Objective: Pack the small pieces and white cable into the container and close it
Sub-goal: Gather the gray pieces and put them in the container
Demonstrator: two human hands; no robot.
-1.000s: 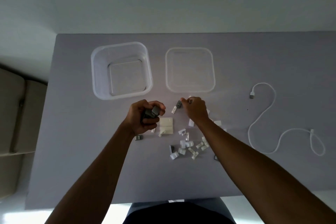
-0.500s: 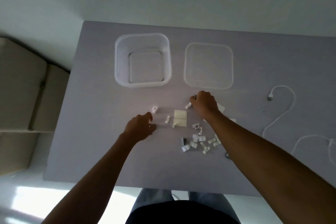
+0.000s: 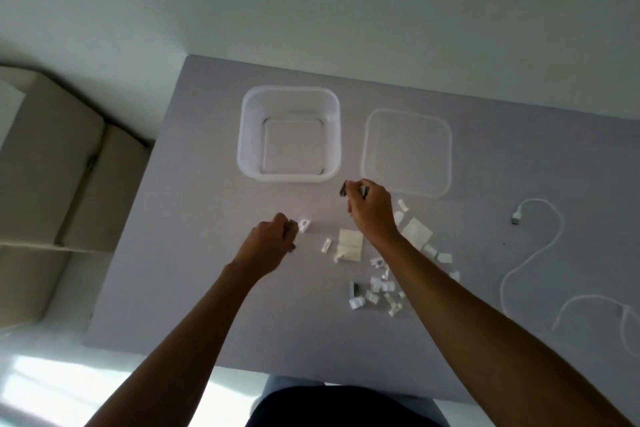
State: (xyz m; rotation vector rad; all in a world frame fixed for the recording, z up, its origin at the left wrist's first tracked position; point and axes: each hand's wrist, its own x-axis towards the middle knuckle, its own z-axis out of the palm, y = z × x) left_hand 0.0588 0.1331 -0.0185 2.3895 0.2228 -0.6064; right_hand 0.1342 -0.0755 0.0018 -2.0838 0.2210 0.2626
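Grey table (image 3: 214, 288) | white cable (image 3: 530, 253) snakes near-to-far, plug (image 3: 516, 218) far

1. Looks like a home room: plain grey counter (image 3: 207, 288) against a bare white wall (image 3: 311, 10).
2. Beige cushioned sofa (image 3: 52, 166) beside the counter, left.
3. Sunlit pale floor (image 3: 52, 392) below.
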